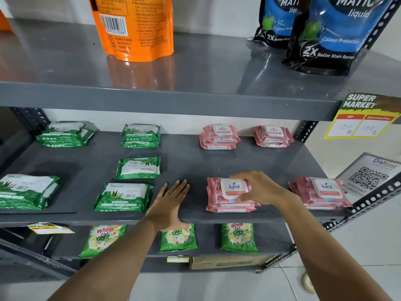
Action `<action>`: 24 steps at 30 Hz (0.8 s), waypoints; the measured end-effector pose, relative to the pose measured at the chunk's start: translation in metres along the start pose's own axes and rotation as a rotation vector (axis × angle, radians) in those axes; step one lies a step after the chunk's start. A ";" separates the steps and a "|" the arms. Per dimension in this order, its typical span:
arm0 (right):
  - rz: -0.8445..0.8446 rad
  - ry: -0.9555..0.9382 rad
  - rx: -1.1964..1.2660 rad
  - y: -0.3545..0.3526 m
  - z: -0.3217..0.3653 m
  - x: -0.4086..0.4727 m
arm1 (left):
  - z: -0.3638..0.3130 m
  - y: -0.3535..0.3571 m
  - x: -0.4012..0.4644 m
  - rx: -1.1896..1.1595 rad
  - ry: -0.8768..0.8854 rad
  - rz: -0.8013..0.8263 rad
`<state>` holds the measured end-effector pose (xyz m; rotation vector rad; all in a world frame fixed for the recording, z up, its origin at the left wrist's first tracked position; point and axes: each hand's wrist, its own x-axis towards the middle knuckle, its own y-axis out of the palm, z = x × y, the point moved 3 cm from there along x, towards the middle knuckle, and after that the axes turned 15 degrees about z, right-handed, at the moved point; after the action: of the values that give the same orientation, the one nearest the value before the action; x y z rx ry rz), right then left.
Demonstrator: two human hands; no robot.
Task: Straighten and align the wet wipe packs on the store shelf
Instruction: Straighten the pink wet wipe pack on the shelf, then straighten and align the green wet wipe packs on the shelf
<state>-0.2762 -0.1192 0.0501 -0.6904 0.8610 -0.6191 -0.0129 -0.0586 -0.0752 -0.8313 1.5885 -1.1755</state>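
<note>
On the grey middle shelf [191, 161] lie pink Kara wipe packs and green Origami wipe packs. My right hand [258, 187] grips the white lid of the front pink stack [219, 196], thumb at its near edge and fingers over its far edge. My left hand [173, 198] rests flat on the bare shelf, fingers together, between that stack and a tilted green pack [123, 197]. Another green pack [138, 168] lies behind it, turned the other way round. More pink stacks sit at the front right [321, 192] and at the back [219, 136] [272, 135]. Green stacks sit at the back [141, 135] [65, 133] and front left [26, 191].
The top shelf carries an orange pouch [134, 27] and blue-black detergent pouches [329, 33]. A yellow price tag [364, 116] hangs from its right edge, beside a QR sign [371, 174]. Green Wheel packets [238, 237] lie on the lower shelf. Perforated grey uprights frame the right side.
</note>
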 end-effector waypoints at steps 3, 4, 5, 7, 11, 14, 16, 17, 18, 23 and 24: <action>-0.003 -0.008 0.019 0.002 0.000 -0.003 | 0.000 0.001 0.000 0.000 0.001 0.005; -0.001 -0.016 0.023 0.002 0.001 -0.004 | 0.001 0.001 0.000 0.000 0.005 0.013; -0.001 -0.026 0.031 0.002 0.003 -0.006 | 0.001 0.001 0.000 -0.004 0.010 0.018; -0.028 -0.053 0.057 -0.002 0.010 -0.009 | 0.001 0.000 -0.001 -0.028 0.024 0.016; -0.160 -0.140 0.048 -0.016 0.043 -0.007 | 0.002 -0.010 -0.015 -0.059 0.008 -0.079; -0.236 -0.204 0.050 -0.019 0.078 0.008 | 0.016 -0.024 -0.040 -0.130 -0.001 -0.186; -0.257 -0.252 0.089 -0.014 0.103 0.029 | 0.037 -0.036 -0.061 -0.242 -0.031 -0.210; -0.254 -0.270 0.110 -0.009 0.116 0.042 | 0.051 -0.042 -0.073 -0.266 -0.061 -0.212; -0.245 -0.279 0.117 -0.002 0.128 0.057 | 0.068 -0.044 -0.083 -0.258 -0.103 -0.208; -0.062 -0.225 -0.001 0.038 0.181 0.134 | 0.162 -0.029 -0.135 -0.294 -0.241 -0.058; -0.001 -0.205 -0.045 0.047 0.190 0.148 | 0.178 -0.022 -0.145 -0.342 -0.230 -0.013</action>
<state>-0.0330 -0.1428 0.0354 -0.7806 0.6861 -0.5206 0.2008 0.0121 -0.0259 -1.1552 1.6128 -0.7927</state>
